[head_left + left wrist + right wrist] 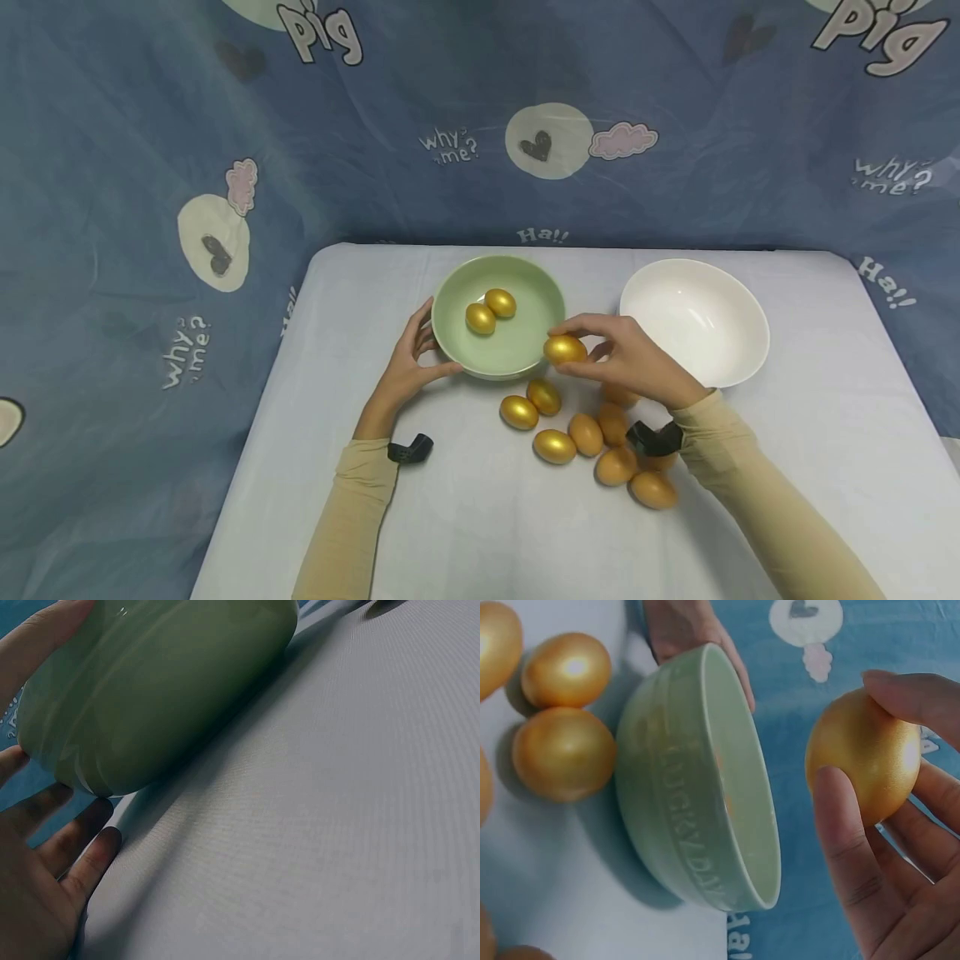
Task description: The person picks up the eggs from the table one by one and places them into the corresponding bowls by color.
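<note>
A green bowl [525,343] stands on the white table and holds two golden eggs [491,310]. My left hand [417,350] cups the bowl's left side, thumb at its front rim; in the left wrist view the bowl's wall [157,690] fills the top left beside my fingers [67,855]. My right hand [600,350] pinches a golden egg [564,349] over the bowl's right rim. The right wrist view shows that egg [866,765] held between thumb and fingers next to the bowl [697,795]. Several golden eggs [585,433] lie loose on the table below the bowl.
An empty white bowl [720,350] stands to the right of the green one. A blue printed cloth [150,167] hangs behind and beside the table. The table's front part [487,542] lies between my forearms.
</note>
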Tool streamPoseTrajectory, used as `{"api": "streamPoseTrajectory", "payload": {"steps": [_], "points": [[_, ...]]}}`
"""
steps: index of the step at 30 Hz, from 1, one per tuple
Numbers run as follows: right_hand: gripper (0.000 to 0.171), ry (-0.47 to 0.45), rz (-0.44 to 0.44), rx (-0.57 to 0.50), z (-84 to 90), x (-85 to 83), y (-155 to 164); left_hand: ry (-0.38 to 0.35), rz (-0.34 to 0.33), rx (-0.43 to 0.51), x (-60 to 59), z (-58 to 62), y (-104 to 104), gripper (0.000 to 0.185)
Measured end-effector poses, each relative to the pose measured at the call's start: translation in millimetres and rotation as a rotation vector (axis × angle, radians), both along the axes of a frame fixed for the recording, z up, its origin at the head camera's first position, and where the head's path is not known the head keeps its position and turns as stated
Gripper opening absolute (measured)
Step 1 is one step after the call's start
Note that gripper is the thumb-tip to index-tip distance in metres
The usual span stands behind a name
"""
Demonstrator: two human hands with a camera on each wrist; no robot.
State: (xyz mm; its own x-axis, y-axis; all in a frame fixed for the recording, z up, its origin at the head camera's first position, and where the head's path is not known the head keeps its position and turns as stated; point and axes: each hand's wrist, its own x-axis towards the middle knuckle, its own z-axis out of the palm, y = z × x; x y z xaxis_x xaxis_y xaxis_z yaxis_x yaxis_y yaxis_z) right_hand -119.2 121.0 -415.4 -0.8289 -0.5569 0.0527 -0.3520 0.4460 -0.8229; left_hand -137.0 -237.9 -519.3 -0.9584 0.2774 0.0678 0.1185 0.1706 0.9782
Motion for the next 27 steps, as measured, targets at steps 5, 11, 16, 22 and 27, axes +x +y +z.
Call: {"api": "streamPoseTrajectory", "payload": {"steps": [5,11,16,22,27], "points": [[0.042,-0.009,-0.015,-0.004,-0.5,-15.3,-5,0.006,0.002,-0.006,3.0,6.4,2,0.115],[0.039,-0.038,-0.025,-0.029,-2.2,-35.9,-15,0.004,0.008,-0.01,3.3,5.8,2,0.115],[0.04,-0.01,-0.002,-0.053,-1.0,-54.1,-26,0.011,0.005,-0.018,3.1,5.3,1,0.115],[0.038,0.012,0.013,-0.05,0.5,-71.3,-41,0.012,0.003,-0.019,3.0,7.5,2,0.116],[0.035,0.024,0.003,-0.029,-1.1,-86.3,-52,0.018,0.007,-0.023,2.7,7.3,1,0.115]]}}
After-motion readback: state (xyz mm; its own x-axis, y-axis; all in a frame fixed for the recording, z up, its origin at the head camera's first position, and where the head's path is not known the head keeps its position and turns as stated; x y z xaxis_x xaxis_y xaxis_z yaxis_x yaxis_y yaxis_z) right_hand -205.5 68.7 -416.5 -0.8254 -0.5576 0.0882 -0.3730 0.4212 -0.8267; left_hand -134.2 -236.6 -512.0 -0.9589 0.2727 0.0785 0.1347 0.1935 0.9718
